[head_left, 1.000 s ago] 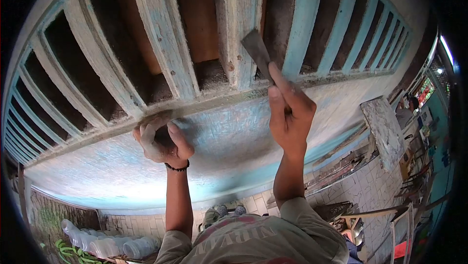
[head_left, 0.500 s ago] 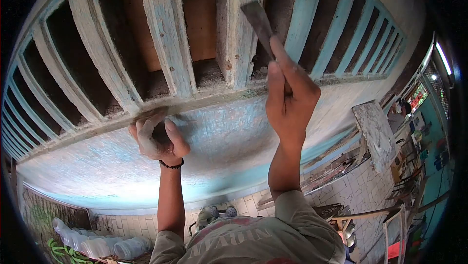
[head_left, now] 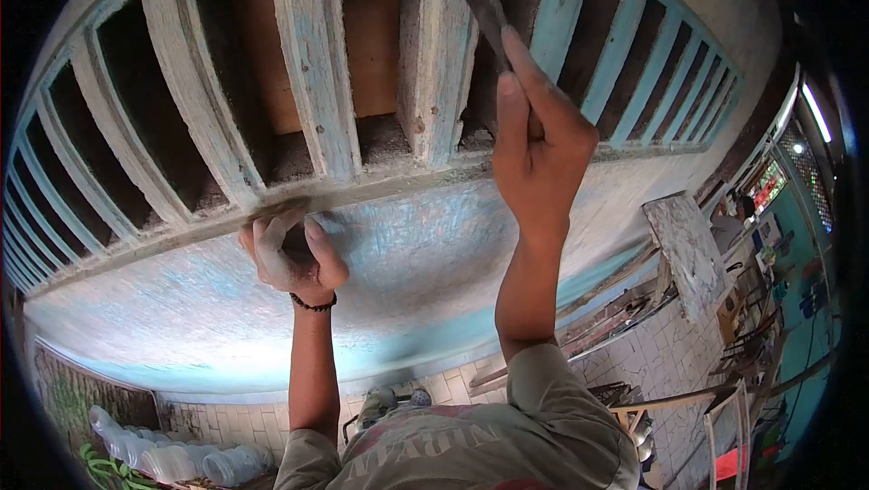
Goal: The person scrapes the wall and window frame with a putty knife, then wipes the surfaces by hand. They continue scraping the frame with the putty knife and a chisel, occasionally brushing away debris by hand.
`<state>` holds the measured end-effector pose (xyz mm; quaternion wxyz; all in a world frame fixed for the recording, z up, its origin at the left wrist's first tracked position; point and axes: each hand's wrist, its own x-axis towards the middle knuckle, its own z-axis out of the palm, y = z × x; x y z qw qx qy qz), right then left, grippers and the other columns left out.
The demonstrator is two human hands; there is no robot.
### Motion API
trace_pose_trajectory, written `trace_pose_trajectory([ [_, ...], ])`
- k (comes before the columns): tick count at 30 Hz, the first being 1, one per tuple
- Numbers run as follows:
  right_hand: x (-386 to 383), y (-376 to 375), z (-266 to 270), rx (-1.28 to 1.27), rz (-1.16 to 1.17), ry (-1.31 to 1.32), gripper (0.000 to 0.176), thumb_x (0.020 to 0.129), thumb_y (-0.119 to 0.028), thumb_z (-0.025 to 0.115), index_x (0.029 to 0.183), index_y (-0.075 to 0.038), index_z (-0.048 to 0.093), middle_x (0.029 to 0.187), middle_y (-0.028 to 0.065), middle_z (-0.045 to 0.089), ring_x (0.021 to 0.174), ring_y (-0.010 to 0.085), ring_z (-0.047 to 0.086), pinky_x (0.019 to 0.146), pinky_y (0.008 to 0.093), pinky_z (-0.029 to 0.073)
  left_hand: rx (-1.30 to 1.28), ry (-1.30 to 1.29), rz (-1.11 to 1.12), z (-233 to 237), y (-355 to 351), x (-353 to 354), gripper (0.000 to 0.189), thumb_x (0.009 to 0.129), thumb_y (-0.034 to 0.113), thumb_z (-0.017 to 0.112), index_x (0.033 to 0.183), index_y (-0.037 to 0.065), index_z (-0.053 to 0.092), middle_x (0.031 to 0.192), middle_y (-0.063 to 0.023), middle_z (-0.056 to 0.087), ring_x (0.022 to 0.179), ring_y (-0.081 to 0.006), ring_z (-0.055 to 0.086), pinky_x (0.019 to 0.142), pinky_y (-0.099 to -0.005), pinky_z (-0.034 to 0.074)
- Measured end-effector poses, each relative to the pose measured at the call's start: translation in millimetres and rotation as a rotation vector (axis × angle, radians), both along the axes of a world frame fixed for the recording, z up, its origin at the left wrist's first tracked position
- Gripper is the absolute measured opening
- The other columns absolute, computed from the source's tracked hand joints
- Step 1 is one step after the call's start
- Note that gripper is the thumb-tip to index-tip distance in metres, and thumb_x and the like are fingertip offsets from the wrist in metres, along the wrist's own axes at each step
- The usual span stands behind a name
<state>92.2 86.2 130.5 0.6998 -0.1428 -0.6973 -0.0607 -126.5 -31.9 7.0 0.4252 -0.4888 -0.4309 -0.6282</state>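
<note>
A flat, dark metal scraper [head_left: 480,0] is pinched between the thumb and fingers of my right hand [head_left: 541,160]. Its broad end points up and left, overlapping a worn slat [head_left: 444,65] whose blue paint is mostly gone. Lower down on the left, my left hand [head_left: 291,256] is curled against the underside of the ledge [head_left: 362,190], wearing a dark beaded bracelet. A dark patch shows between its thumb and bent fingers; I cannot tell what it is. Below the ledge spreads a wall [head_left: 425,246] with patchy, scraped blue paint.
More slats run to both sides, still blue at the right [head_left: 625,56]. Clear plastic containers [head_left: 172,458] lie at lower left. A worn board [head_left: 688,250] leans at right, near wooden pieces and a cluttered area. Pale tiles [head_left: 625,363] cover the floor.
My right hand has moved up along the slat with the scraper, whose end is higher now. My left hand stays at the ledge. The view has shifted slightly.
</note>
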Motion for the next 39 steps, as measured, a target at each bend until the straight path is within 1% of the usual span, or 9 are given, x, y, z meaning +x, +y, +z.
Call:
trace_pose_trajectory([
  [5, -3.7, -7.2, -29.0, -0.011, -0.064, 0.009, 0.035, 0.104, -0.010, 0.067, 0.138, -0.007, 0.073, 0.065, 0.0007, 0.057, 0.056, 0.0027, 0.041, 0.051, 0.0245, 0.029, 0.012, -0.003, 0.026, -0.9, 0.6, -2.1, 0.017, 0.097, 0.017, 0.066, 0.101, 0.001, 0.068, 0.092, -0.0131, 0.072, 0.089, -0.0298, 0.060, 0.094, -0.0435, 0.043],
  [8, -4.9, -11.3, -7.0, 0.018, -0.101, 0.012, 0.036, 0.103, -0.009, 0.067, 0.138, -0.009, 0.073, 0.065, 0.0020, 0.054, 0.058, 0.0045, 0.042, 0.052, 0.0263, 0.032, 0.042, 0.021, 0.046, 2.7, 2.2, -2.3, 0.015, 0.095, 0.016, 0.066, 0.101, 0.003, 0.069, 0.091, -0.0126, 0.073, 0.086, -0.0305, 0.060, 0.091, -0.0424, 0.043],
  [11, -1.9, -15.8, 6.1, -0.024, -0.205, -0.051, 0.040, 0.099, -0.010, 0.069, 0.138, -0.016, 0.074, 0.069, 0.0061, 0.062, 0.055, 0.0162, 0.058, 0.049, 0.0334, 0.043, 0.056, 0.019, 0.037, 3.2, 3.1, -0.3, 0.016, 0.095, 0.016, 0.066, 0.102, 0.003, 0.069, 0.091, -0.0126, 0.073, 0.086, -0.0307, 0.060, 0.090, -0.0424, 0.043],
  [17, -2.8, -28.9, -64.0, -0.139, -0.134, -0.083, 0.049, 0.094, -0.005, 0.071, 0.142, -0.015, 0.071, 0.075, 0.0090, 0.067, 0.062, 0.0222, 0.068, 0.057, 0.0378, 0.053, 0.029, 0.024, 0.060, 1.9, 0.5, -3.3, 0.017, 0.095, 0.017, 0.066, 0.102, 0.002, 0.069, 0.091, -0.0127, 0.072, 0.086, -0.0315, 0.059, 0.087, -0.0418, 0.043],
  [21, -10.6, -40.6, -70.0, -0.142, -0.039, -0.085, 0.044, 0.097, -0.003, 0.070, 0.140, -0.009, 0.071, 0.073, 0.0119, 0.065, 0.061, 0.0144, 0.055, 0.059, 0.0276, 0.047, 0.037, 0.016, 0.081, 2.9, 1.4, -0.6, 0.016, 0.094, 0.016, 0.066, 0.102, 0.002, 0.068, 0.090, -0.0128, 0.070, 0.085, -0.0319, 0.059, 0.085, -0.0417, 0.044],
  [24, -17.7, -35.4, -36.0, -0.098, -0.049, -0.101, 0.042, 0.097, -0.003, 0.069, 0.139, -0.008, 0.072, 0.073, 0.0136, 0.065, 0.060, 0.0121, 0.055, 0.058, 0.0275, 0.046, 0.023, -0.001, 0.035, 0.4, -0.2, -1.2, 0.015, 0.094, 0.014, 0.066, 0.102, 0.001, 0.068, 0.088, -0.0127, 0.069, 0.084, -0.0319, 0.058, 0.085, -0.0421, 0.044],
  [28, -18.5, -35.7, -15.4, -0.107, 0.004, -0.080, 0.042, 0.099, -0.005, 0.069, 0.141, -0.006, 0.070, 0.066, 0.0057, 0.058, 0.057, 0.0068, 0.045, 0.054, 0.0249, 0.038, 0.027, 0.000, -0.008, 4.0, -3.2, 1.1, 0.015, 0.094, 0.013, 0.066, 0.101, 0.001, 0.069, 0.088, -0.0140, 0.070, 0.083, -0.0327, 0.059, 0.087, -0.0423, 0.045],
  [34, -16.0, -43.1, -76.4, -0.309, 0.035, -0.009, 0.042, 0.104, -0.010, 0.063, 0.145, -0.004, 0.066, 0.060, 0.0011, 0.048, 0.055, 0.0047, 0.043, 0.053, 0.0243, 0.034, -0.045, 0.005, -0.037, -4.9, -6.0, -6.9, 0.022, 0.102, 0.018, 0.062, 0.103, -0.003, 0.068, 0.102, -0.0167, 0.073, 0.100, -0.0305, 0.060, 0.097, -0.0432, 0.044],
  [39, -10.1, -32.6, -56.8, -0.314, 0.269, -0.147, 0.048, 0.107, -0.012, 0.058, 0.153, -0.001, 0.056, 0.061, 0.0016, 0.052, 0.056, 0.0056, 0.044, 0.053, 0.0238, 0.034, 0.038, 0.009, 0.056, 2.7, -1.3, -0.4, 0.016, 0.094, 0.014, 0.066, 0.102, 0.001, 0.071, 0.093, -0.0143, 0.073, 0.086, -0.0328, 0.063, 0.090, -0.0422, 0.045],
])
